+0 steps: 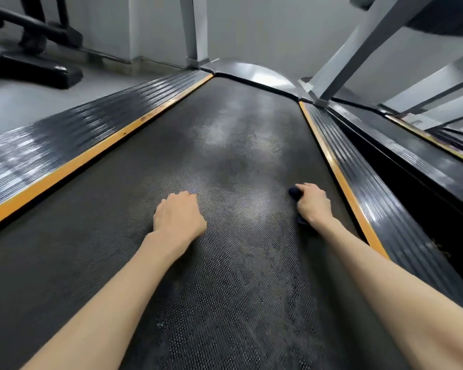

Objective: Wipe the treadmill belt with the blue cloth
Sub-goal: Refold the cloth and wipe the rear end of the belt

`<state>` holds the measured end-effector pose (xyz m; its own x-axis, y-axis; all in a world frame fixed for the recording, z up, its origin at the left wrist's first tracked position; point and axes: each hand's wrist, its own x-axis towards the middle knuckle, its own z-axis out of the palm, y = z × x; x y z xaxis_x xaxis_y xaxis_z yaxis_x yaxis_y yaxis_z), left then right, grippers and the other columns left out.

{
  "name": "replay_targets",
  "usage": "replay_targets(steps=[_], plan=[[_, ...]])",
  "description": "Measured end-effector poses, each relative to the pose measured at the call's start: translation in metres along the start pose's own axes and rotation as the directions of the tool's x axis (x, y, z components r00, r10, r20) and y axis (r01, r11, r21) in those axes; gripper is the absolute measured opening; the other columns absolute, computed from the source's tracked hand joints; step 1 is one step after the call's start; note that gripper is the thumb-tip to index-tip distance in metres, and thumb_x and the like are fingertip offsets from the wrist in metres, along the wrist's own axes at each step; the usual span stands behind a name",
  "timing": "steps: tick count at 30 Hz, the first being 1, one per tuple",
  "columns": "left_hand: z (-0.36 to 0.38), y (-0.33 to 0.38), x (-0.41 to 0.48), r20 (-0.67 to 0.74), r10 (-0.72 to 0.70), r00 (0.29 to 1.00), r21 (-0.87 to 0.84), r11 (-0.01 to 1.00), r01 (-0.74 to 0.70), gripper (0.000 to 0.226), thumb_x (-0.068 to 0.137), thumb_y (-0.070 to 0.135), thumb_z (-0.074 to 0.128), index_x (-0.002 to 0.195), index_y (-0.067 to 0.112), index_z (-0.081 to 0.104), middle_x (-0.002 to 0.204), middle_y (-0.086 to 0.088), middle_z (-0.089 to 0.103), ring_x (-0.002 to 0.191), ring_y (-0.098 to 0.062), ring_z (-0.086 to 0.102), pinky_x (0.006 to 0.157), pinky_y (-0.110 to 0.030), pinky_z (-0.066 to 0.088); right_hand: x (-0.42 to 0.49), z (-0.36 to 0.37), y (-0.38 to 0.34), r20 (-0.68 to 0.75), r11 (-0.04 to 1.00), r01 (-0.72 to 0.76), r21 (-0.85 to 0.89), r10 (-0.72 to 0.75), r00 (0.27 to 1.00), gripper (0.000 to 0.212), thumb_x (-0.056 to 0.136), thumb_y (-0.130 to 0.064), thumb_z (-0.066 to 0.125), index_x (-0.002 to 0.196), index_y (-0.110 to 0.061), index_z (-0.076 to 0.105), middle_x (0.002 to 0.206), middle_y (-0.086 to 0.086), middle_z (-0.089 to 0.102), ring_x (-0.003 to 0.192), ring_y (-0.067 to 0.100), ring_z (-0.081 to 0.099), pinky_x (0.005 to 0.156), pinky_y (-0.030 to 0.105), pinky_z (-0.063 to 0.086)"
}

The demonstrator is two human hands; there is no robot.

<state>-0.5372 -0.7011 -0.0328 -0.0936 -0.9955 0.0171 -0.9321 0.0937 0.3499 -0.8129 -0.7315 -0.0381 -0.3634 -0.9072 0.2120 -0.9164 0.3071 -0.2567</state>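
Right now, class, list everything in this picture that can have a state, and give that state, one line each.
treadmill belt: dark, pale smeared patches along its middle.
blue cloth: bunched on the belt, mostly hidden under the right hand.
right hand: grips the cloth near the belt's right edge.
left hand: rests on the belt, holds nothing.
left orange strip: scuffed in places.

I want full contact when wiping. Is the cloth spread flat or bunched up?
Bunched: the right grip curls round the cloth as a wad, with only its dark ends showing.
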Motion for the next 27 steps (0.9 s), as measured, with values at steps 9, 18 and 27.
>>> replay_targets(steps=[9, 18, 27], plan=[[-0.015, -0.003, 0.013, -0.099, -0.004, 0.995, 0.095, 0.995, 0.014, 0.034, 0.084, 0.017, 0.053, 0.116, 0.022, 0.064, 0.114, -0.008, 0.063, 0.111, -0.026, 0.054, 0.098, -0.033, 0.037, 0.020, 0.069, -0.179, 0.194, 0.787, 0.591, 0.175, -0.617, 0.763, 0.044, 0.092, -0.008, 0.043, 0.132, -0.025, 0.052, 0.144, -0.007, 0.043, 0.129, 0.023, 0.043, 0.105, 0.037, 0.036], [-0.011, -0.023, 0.015, -0.020, 0.060, 0.998, 0.039, 0.997, -0.059, 0.035, 0.091, 0.017, 0.050, 0.121, 0.033, 0.060, 0.124, -0.003, 0.058, 0.119, -0.024, 0.049, 0.108, -0.036, 0.030, 0.091, 0.037, -0.035, 0.042, 0.987, -0.151, -0.055, 0.153, 0.987, 0.041, 0.090, -0.007, 0.039, 0.126, -0.018, 0.056, 0.134, 0.012, 0.046, 0.123, 0.033, 0.045, 0.103, 0.046, 0.038], [-0.013, 0.000, 0.016, -0.104, 0.041, 0.994, 0.237, 0.971, -0.015, 0.028, 0.088, 0.020, 0.051, 0.114, 0.023, 0.062, 0.113, -0.007, 0.061, 0.107, -0.026, 0.058, 0.092, -0.032, 0.040, 0.065, 0.072, -0.188, 0.211, 0.894, 0.397, 0.210, -0.437, 0.874, 0.048, 0.088, -0.002, 0.042, 0.131, -0.021, 0.054, 0.145, -0.001, 0.042, 0.133, 0.024, 0.038, 0.110, 0.030, 0.029]])
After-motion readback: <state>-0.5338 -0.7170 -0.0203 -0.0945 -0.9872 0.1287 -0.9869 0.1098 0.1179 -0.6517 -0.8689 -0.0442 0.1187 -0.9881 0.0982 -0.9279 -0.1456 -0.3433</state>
